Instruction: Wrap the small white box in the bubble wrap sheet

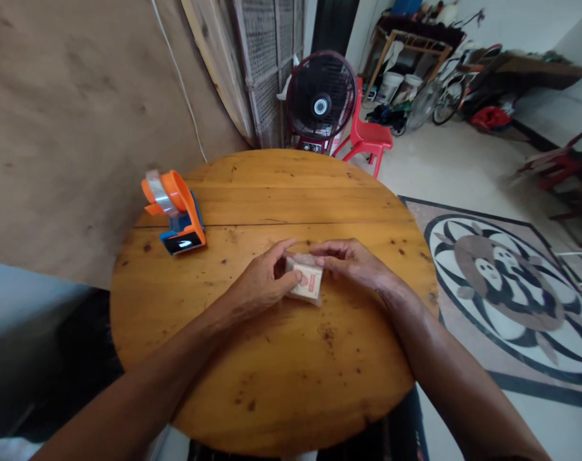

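Note:
A small pale box [312, 283] with red print, wrapped in clear plastic, is at the middle of the round wooden table. My left hand [266, 275] grips its left side, the thumb lying across the printed face and the fingers behind. At the box's far right corner, my right hand [351, 261] has its thumb on the plastic wrap, with the fingers curled on the far side. Some of those fingertips are hidden behind the box. An orange and blue tape dispenser [187, 224] with a roll of clear tape stands at the table's left side.
The wooden table [271, 378] has a rounded edge. Beyond it stand a dark fan [321, 96] and a red plastic chair [370, 136]. A brown board [79, 128] leans along the left. A panda-patterned floor panel [506, 275] lies to the right.

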A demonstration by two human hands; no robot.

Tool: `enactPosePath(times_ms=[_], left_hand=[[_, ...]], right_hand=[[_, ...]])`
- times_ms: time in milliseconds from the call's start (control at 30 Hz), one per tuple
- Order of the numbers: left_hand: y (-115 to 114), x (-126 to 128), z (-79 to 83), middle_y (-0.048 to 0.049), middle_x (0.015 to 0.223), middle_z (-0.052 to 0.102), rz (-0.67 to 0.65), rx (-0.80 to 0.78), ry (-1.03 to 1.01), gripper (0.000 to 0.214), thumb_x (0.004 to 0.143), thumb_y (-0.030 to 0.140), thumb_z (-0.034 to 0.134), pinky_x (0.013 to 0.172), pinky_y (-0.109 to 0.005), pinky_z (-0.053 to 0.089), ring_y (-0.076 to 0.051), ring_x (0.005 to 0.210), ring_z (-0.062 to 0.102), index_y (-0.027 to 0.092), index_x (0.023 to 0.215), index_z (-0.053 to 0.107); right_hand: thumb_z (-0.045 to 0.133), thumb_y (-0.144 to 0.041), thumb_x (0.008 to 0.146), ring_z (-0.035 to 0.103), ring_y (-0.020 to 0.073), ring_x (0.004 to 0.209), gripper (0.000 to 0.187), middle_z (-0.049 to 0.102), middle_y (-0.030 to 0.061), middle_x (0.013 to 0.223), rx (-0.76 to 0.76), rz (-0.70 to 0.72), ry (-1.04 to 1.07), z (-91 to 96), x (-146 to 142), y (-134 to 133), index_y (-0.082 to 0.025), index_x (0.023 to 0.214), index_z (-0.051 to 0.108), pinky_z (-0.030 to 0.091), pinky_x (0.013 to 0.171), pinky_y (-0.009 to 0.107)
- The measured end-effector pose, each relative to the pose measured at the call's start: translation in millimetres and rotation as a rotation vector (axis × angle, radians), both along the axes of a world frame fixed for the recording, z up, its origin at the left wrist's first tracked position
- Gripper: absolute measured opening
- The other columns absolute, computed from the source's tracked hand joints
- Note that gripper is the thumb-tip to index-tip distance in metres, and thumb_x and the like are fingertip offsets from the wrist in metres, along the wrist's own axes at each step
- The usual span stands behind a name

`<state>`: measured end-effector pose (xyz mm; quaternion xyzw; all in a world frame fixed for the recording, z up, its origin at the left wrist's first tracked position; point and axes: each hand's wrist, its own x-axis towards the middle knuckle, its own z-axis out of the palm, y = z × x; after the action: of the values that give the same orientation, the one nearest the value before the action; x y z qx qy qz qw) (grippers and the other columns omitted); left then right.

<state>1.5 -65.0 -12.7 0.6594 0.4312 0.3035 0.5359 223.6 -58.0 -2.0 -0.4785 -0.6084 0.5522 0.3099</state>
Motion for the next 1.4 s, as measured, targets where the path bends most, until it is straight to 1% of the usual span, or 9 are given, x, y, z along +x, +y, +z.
enactPosePath(times_ms=[167, 267, 333, 633, 800, 1000, 1167, 1267, 1400], left_hand=[[-5, 6, -3.0, -0.0065, 0.104, 0.066, 0.06, -0.019, -0.076, 0.056, 0.074, 0.026, 0.063, 0.074, -0.032, 0.054, -0.018, 0.085, 0.065, 0.019, 0.128, 0.046], [-6, 7, -0.4, -0.0049, 0.097, 0.067, 0.047, -0.051, -0.112, 0.039, 0.075, 0.026, 0.064, 0.073, -0.031, 0.054, -0.018, 0.082, 0.066, 0.018, 0.111, 0.054], [-8, 7, 1.3, -0.0038, 0.095, 0.067, 0.021, -0.064, -0.116, 0.033, 0.075, 0.026, 0.065, 0.073, -0.031, 0.054, -0.017, 0.082, 0.066, 0.018, 0.106, 0.056], [-10, 11, 6.6, -0.0037, 0.097, 0.068, -0.035, -0.063, -0.082, 0.034, 0.075, 0.025, 0.065, 0.075, -0.032, 0.053, -0.019, 0.085, 0.065, 0.019, 0.108, 0.059], [-9, 12, 2.2, -0.0052, 0.106, 0.066, -0.014, -0.077, -0.134, 0.055, 0.074, 0.027, 0.068, 0.075, -0.033, 0.052, -0.02, 0.088, 0.064, 0.022, 0.125, 0.048], [-7, 12, -1.6, -0.0064, 0.106, 0.064, -0.027, -0.105, -0.141, 0.066, 0.076, 0.031, 0.068, 0.078, -0.034, 0.05, -0.02, 0.089, 0.063, 0.022, 0.135, 0.04], [-6, 13, -4.4, -0.006, 0.104, 0.063, -0.039, -0.104, -0.179, 0.062, 0.078, 0.029, 0.065, 0.078, -0.034, 0.05, -0.019, 0.088, 0.062, 0.022, 0.135, 0.04], [-6, 14, -3.9, -0.0061, 0.103, 0.063, -0.054, -0.112, -0.197, 0.061, 0.079, 0.028, 0.065, 0.078, -0.034, 0.049, -0.019, 0.088, 0.062, 0.021, 0.134, 0.04], [-6, 14, -2.5, -0.0057, 0.104, 0.062, -0.052, -0.121, -0.198, 0.059, 0.079, 0.027, 0.065, 0.078, -0.033, 0.049, -0.018, 0.088, 0.061, 0.021, 0.133, 0.042]], right_hand=[[0.063, -0.044, 0.079, 0.046, 0.0072, 0.047, 0.029, 0.06, -0.0024, 0.06, 0.014, -0.063, -0.03, 2.1, -4, -3, -0.016, 0.082, 0.071, 0.038, 0.045, 0.02], [0.062, -0.044, 0.079, 0.042, 0.0068, 0.046, 0.029, 0.054, -0.0038, 0.056, 0.035, -0.092, -0.027, 2.3, -8, -4, -0.016, 0.073, 0.068, 0.034, 0.044, 0.02], [0.062, -0.044, 0.079, 0.039, 0.0065, 0.046, 0.03, 0.051, -0.0045, 0.054, 0.036, -0.106, -0.008, 2.2, -10, -4, -0.016, 0.07, 0.066, 0.032, 0.043, 0.02], [0.067, -0.044, 0.073, 0.041, 0.0072, 0.048, 0.028, 0.052, -0.0042, 0.056, -0.038, -0.142, 0.044, 2.0, -14, -2, -0.016, 0.07, 0.066, 0.031, 0.046, 0.021], [0.067, -0.042, 0.073, 0.043, 0.0071, 0.048, 0.026, 0.055, -0.0041, 0.056, -0.048, -0.16, 0.063, -0.9, -17, 0, -0.016, 0.073, 0.068, 0.033, 0.047, 0.021], [0.069, -0.039, 0.072, 0.056, 0.0113, 0.06, 0.023, 0.066, -0.001, 0.068, 0.034, -0.087, 0.044, 5.1, -16, -2, -0.017, 0.076, 0.071, 0.044, 0.06, 0.025], [0.071, -0.034, 0.07, 0.065, 0.0166, 0.079, 0.021, 0.071, 0.0017, 0.085, -0.007, -0.066, 0.024, 12.5, -8, -4, -0.02, 0.085, 0.072, 0.047, 0.077, 0.031], [0.069, -0.036, 0.073, 0.065, 0.0185, 0.085, 0.024, 0.072, 0.0031, 0.092, -0.017, -0.04, 0.018, 17.9, -2, -4, -0.021, 0.091, 0.071, 0.047, 0.077, 0.032], [0.07, -0.038, 0.073, 0.066, 0.0192, 0.087, 0.028, 0.072, 0.0043, 0.095, -0.004, -0.091, 0.002, 20.6, 5, -4, -0.021, 0.095, 0.07, 0.048, 0.076, 0.032]])
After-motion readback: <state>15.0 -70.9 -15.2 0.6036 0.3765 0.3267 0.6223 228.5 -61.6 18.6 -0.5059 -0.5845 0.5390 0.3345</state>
